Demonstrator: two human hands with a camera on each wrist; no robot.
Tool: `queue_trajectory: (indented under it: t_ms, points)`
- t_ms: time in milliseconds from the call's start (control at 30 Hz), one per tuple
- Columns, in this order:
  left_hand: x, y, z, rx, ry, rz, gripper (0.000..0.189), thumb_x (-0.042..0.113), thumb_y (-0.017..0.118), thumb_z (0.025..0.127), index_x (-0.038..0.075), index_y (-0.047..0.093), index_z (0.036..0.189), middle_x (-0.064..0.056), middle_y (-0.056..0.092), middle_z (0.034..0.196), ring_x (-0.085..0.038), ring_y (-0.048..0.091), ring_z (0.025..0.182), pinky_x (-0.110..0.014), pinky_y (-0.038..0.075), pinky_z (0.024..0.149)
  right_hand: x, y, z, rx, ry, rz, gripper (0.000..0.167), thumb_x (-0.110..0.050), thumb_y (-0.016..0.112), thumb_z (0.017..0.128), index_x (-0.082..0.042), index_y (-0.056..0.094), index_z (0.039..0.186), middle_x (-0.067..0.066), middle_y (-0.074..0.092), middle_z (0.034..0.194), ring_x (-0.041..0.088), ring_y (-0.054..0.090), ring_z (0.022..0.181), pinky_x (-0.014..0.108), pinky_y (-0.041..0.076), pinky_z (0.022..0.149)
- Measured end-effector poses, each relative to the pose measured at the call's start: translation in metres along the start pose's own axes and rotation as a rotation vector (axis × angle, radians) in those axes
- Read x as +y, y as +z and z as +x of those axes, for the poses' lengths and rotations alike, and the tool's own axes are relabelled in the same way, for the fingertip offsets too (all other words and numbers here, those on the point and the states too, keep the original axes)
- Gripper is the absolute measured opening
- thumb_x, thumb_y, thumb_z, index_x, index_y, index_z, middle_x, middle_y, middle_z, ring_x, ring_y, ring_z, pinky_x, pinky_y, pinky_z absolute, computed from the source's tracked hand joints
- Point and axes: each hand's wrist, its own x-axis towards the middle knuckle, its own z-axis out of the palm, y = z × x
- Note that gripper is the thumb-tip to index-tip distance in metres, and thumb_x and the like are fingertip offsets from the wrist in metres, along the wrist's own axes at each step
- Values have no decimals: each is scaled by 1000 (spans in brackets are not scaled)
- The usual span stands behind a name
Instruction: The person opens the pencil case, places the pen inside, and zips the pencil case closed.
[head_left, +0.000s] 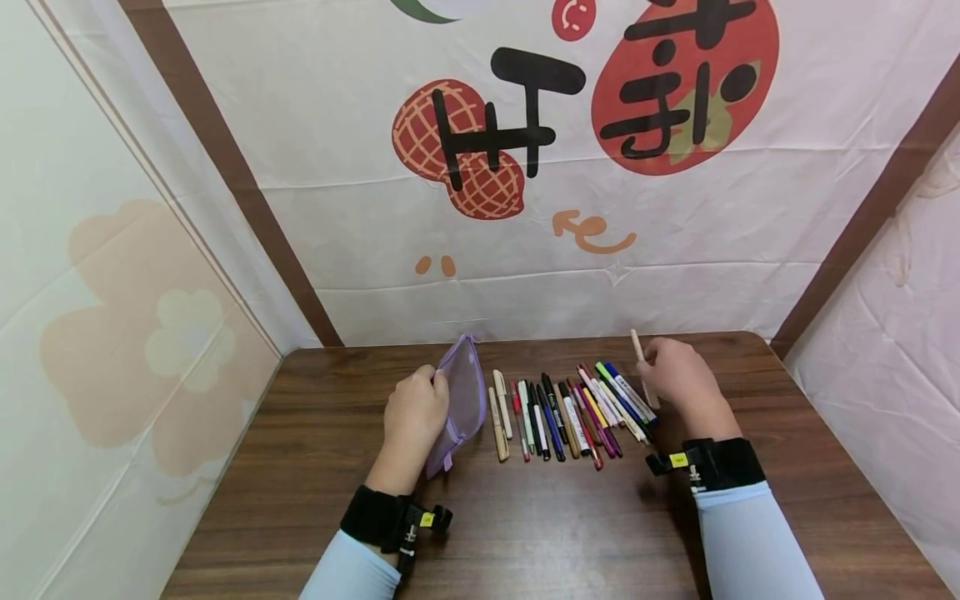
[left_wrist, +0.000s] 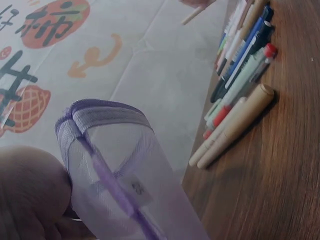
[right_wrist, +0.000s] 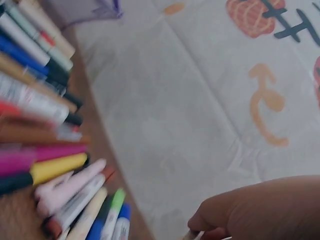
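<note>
My left hand (head_left: 417,408) grips a purple mesh zip pouch (head_left: 467,392) by its left side, holding it upright on the table. In the left wrist view the pouch's see-through mesh and purple zip edge (left_wrist: 110,114) show close up, with a small label inside. Far to the right, my right hand (head_left: 678,379) pinches a slim beige pen (head_left: 637,343), which slants with its upper end pointing to the back wall. Between the hands lies a row of many-coloured pens (head_left: 558,417); the pinched pen is at its right end. Only part of that pen shows in the right wrist view.
Two beige pens (head_left: 498,425) lie at the row's left end, close to the pouch. Green- and blue-capped markers (head_left: 626,387) overlap at the right end. Behind the wooden table (head_left: 540,533) hangs a printed white cloth (head_left: 360,225), meeting its back edge.
</note>
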Motion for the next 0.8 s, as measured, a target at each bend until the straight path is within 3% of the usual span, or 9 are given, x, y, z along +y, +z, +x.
queue_trajectory:
  t_ms: [133, 300, 400, 633, 700, 800]
  points:
    - [4, -1, -2, 24, 10, -55, 39, 30, 50, 117, 4, 78, 106, -20, 81, 100, -36, 76, 81, -55, 61, 71, -20, -3, 3, 40, -38, 123, 31, -25, 63, 111, 2, 77, 120, 23, 80, 115, 28, 73, 89, 42, 61, 76]
    - [8, 0, -4, 34, 19, -109, 40, 27, 51, 117, 2, 80, 108, -17, 80, 96, -26, 70, 71, -42, 57, 63, -49, 0, 3, 42, -47, 278, 31, -27, 63, 112, -1, 78, 119, 20, 80, 112, 28, 72, 92, 37, 60, 76]
    - [10, 2, -5, 26, 24, -122, 39, 25, 51, 117, -1, 79, 107, -18, 78, 91, -25, 68, 67, -37, 54, 58, -64, 2, 3, 53, -58, 342, 29, -25, 67, 112, 1, 77, 120, 21, 81, 112, 28, 76, 91, 33, 58, 74]
    - [13, 3, -8, 1, 23, -115, 36, 23, 51, 118, -3, 75, 122, -21, 81, 99, -27, 72, 72, -39, 59, 62, -95, 13, 4, 66, -114, 465, 22, -19, 70, 110, 1, 77, 116, 22, 83, 105, 18, 77, 75, 31, 59, 67]
    - [14, 3, -9, -11, 18, -127, 34, 23, 51, 118, -3, 73, 121, -19, 79, 94, -26, 70, 69, -37, 56, 59, -102, 15, 2, 59, -115, 505, 22, -20, 71, 110, 0, 77, 115, 22, 83, 105, 18, 77, 76, 31, 58, 67]
    - [15, 4, -11, -24, 16, -143, 29, 21, 51, 117, -1, 69, 111, -15, 72, 85, -22, 64, 64, -33, 50, 54, -112, 20, -1, 13, -114, 619, 24, -22, 72, 110, 0, 78, 117, 21, 85, 106, 27, 82, 85, 31, 60, 71]
